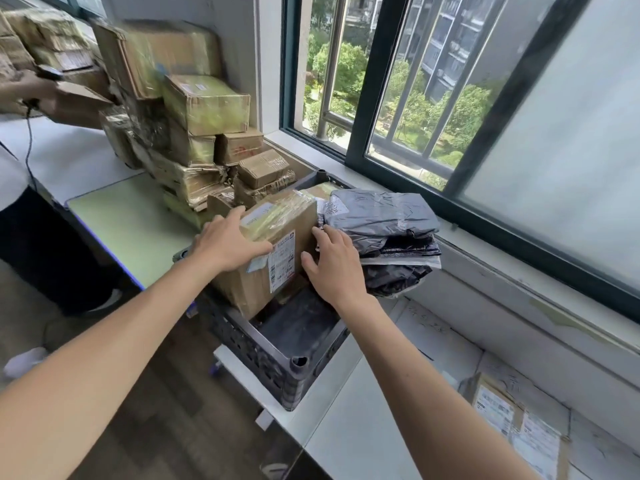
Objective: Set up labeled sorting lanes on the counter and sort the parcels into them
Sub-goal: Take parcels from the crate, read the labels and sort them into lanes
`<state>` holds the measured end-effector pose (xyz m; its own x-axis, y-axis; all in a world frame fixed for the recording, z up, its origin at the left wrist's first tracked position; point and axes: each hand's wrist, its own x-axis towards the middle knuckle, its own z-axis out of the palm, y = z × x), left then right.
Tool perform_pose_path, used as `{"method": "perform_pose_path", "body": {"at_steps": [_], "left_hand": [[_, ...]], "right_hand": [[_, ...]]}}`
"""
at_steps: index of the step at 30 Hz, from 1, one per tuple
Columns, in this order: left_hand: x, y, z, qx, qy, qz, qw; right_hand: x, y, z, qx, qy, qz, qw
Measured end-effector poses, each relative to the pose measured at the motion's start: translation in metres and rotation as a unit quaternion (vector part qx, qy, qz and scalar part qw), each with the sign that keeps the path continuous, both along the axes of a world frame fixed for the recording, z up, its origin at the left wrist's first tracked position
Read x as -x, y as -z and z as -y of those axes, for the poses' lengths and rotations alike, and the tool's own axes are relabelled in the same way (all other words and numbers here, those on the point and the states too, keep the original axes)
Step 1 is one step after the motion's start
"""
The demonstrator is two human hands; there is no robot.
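A taped cardboard box (277,251) with a white shipping label stands tilted in a dark plastic crate (266,358). My left hand (228,242) lies flat on the box's left top edge, fingers straight. My right hand (334,263) touches the box's right side, fingers spread. Grey poly mailer bags (381,220) are piled on the crate's right, against the sill. A flat parcel with labels (512,420) lies on the white counter (363,427) at lower right, which bears handwritten marks.
A tall stack of cardboard boxes (194,109) stands on the table (131,216) behind the crate. Another person at the left holds a box (76,102) and a corded scanner. The window and its sill run along the right.
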<state>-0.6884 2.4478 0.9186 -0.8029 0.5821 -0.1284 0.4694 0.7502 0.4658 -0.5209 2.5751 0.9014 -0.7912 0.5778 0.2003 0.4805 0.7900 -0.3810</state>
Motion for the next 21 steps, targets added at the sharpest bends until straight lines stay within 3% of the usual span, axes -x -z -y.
{"method": "perform_pose_path", "body": {"at_steps": [6, 10, 13, 16, 17, 21], "left_hand": [[0.026, -0.058, 0.014, -0.104, -0.006, 0.02, 0.994], [0.039, -0.095, 0.027, -0.215, -0.025, 0.07, 0.974], [0.041, -0.117, 0.035, -0.334, -0.03, 0.156, 0.929], [0.034, -0.127, 0.034, -0.404, 0.022, 0.268, 0.874], [0.028, -0.127, 0.032, -0.407, 0.04, 0.293, 0.864], [0.004, -0.107, 0.02, -0.397, 0.081, 0.383, 0.83]], "right_hand": [[0.01, -0.007, 0.005, 0.057, -0.001, -0.055, 0.997], [0.016, -0.018, 0.004, 0.186, 0.02, -0.126, 0.974], [0.016, -0.036, 0.002, 0.331, 0.022, -0.203, 0.921], [0.009, -0.053, -0.002, 0.518, -0.01, -0.262, 0.814], [0.004, -0.058, -0.005, 0.552, -0.029, -0.276, 0.787], [-0.026, -0.068, -0.02, 0.586, -0.062, -0.33, 0.737]]}}
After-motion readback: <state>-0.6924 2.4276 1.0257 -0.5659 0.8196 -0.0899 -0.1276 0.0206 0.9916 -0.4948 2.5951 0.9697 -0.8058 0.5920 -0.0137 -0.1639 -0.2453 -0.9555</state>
